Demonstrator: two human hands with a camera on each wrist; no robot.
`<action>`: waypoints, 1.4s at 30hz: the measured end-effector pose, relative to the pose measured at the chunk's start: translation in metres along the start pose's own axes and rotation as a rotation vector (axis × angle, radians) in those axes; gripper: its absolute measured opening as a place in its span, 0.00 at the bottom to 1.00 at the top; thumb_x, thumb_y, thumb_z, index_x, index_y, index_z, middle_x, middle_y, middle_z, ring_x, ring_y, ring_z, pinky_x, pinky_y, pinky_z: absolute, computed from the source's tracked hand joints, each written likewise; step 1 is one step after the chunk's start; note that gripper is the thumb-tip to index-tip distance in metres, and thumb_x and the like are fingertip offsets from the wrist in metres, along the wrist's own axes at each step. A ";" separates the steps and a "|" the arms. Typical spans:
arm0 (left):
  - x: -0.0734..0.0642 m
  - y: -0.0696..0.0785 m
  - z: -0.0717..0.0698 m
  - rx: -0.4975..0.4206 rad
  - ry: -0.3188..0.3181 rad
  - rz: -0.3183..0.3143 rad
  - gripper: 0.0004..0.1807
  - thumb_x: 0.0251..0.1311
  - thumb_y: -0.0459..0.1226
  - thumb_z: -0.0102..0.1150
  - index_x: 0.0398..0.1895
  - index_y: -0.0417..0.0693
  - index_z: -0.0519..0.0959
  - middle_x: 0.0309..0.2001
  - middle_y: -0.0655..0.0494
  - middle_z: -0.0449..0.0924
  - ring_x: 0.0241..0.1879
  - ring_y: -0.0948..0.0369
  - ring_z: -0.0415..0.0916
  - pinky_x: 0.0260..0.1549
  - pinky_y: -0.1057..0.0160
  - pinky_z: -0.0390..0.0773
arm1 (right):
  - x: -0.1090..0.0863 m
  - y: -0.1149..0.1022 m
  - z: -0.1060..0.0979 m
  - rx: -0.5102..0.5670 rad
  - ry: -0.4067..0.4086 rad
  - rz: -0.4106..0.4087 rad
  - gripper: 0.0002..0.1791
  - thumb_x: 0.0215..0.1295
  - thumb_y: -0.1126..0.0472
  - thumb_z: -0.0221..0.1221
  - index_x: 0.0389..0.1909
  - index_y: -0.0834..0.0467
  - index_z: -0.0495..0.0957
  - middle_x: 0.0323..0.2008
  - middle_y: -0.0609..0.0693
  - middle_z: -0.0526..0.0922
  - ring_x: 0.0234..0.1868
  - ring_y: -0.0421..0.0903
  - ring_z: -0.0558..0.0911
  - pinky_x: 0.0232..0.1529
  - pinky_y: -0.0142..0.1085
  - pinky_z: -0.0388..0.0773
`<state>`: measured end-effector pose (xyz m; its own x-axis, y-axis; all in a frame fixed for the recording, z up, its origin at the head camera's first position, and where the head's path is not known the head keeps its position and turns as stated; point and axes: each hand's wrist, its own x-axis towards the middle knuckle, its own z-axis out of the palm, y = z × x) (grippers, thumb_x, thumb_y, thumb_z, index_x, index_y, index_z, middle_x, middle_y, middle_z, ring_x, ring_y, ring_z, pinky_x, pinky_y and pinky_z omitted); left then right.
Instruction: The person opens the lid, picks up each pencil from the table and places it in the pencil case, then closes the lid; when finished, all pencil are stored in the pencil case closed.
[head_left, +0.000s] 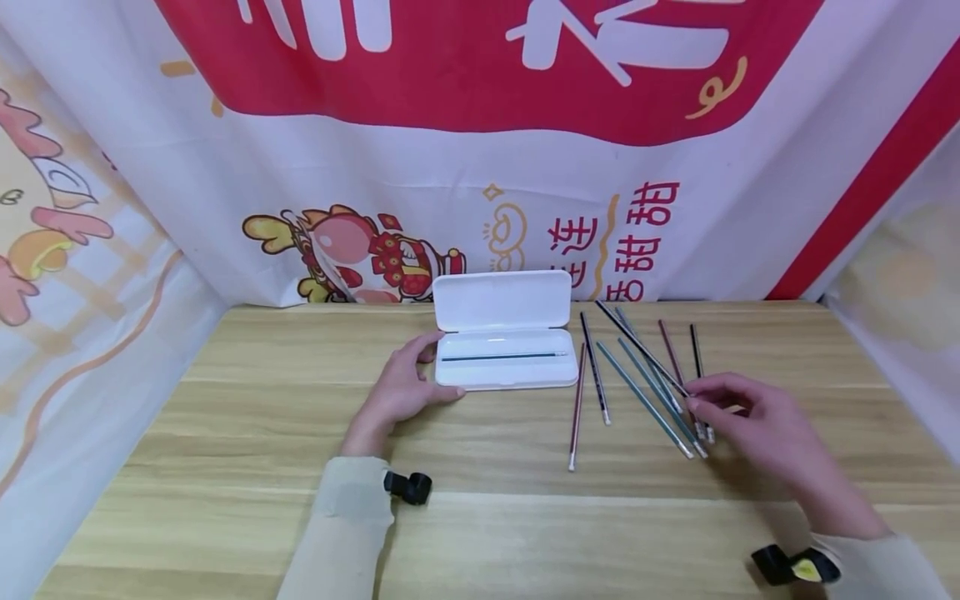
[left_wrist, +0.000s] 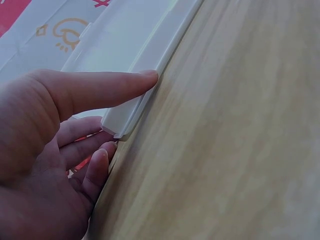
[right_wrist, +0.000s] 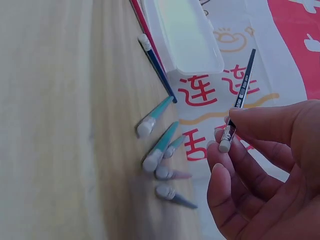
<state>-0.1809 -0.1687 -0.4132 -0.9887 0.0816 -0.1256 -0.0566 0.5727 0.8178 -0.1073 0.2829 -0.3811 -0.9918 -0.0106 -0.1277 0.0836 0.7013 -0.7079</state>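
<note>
A white pencil case point(head_left: 517, 379) lies with its lid point(head_left: 502, 302) raised, and one dark teal pencil point(head_left: 495, 357) rests lengthwise inside. My left hand point(head_left: 401, 383) holds the case at its left end. In the left wrist view its thumb point(left_wrist: 125, 86) lies against the front edge, while the fingers touch the end wall. Between thumb and fingers, my right hand point(head_left: 765, 421) pinches a black pencil point(right_wrist: 244, 85) close to its white eraser. That pencil slants over the others, its far tip pointing towards the back of the table.
Right of the case several pencils lie loose on the wooden table point(head_left: 525, 533): a red one point(head_left: 577, 408), a black one point(head_left: 594, 367), teal ones point(head_left: 645, 400), and more beside my right hand. A printed cloth point(head_left: 420, 183) hangs behind the table.
</note>
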 end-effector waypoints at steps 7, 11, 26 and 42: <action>-0.001 -0.001 0.000 -0.010 -0.013 -0.018 0.52 0.52 0.39 0.85 0.81 0.58 0.68 0.68 0.47 0.76 0.64 0.48 0.69 0.65 0.45 0.72 | 0.013 -0.026 0.006 -0.040 -0.017 -0.090 0.18 0.78 0.47 0.63 0.60 0.51 0.86 0.53 0.54 0.88 0.44 0.50 0.82 0.36 0.34 0.81; 0.000 -0.001 -0.001 -0.014 -0.013 -0.013 0.52 0.52 0.39 0.84 0.81 0.57 0.68 0.69 0.46 0.76 0.64 0.48 0.69 0.68 0.44 0.70 | 0.023 -0.044 0.011 -0.060 -0.032 -0.142 0.15 0.77 0.50 0.66 0.58 0.50 0.87 0.52 0.54 0.88 0.45 0.51 0.81 0.37 0.34 0.81; 0.001 -0.002 -0.004 -0.015 -0.044 -0.013 0.51 0.55 0.39 0.83 0.82 0.58 0.67 0.72 0.48 0.73 0.66 0.49 0.68 0.63 0.49 0.73 | 0.064 -0.082 0.036 -0.092 -0.071 -0.314 0.09 0.73 0.60 0.68 0.51 0.54 0.90 0.44 0.52 0.90 0.46 0.49 0.84 0.43 0.39 0.79; 0.000 -0.002 -0.006 -0.012 -0.064 -0.027 0.51 0.57 0.40 0.82 0.83 0.59 0.65 0.74 0.47 0.70 0.66 0.49 0.67 0.64 0.48 0.72 | 0.107 -0.100 0.071 -0.061 -0.168 -0.267 0.08 0.72 0.62 0.68 0.49 0.54 0.90 0.44 0.52 0.89 0.45 0.49 0.82 0.45 0.39 0.79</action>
<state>-0.1814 -0.1749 -0.4118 -0.9760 0.1183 -0.1826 -0.0849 0.5654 0.8204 -0.2151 0.1610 -0.3727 -0.9477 -0.3136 -0.0595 -0.1882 0.6996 -0.6892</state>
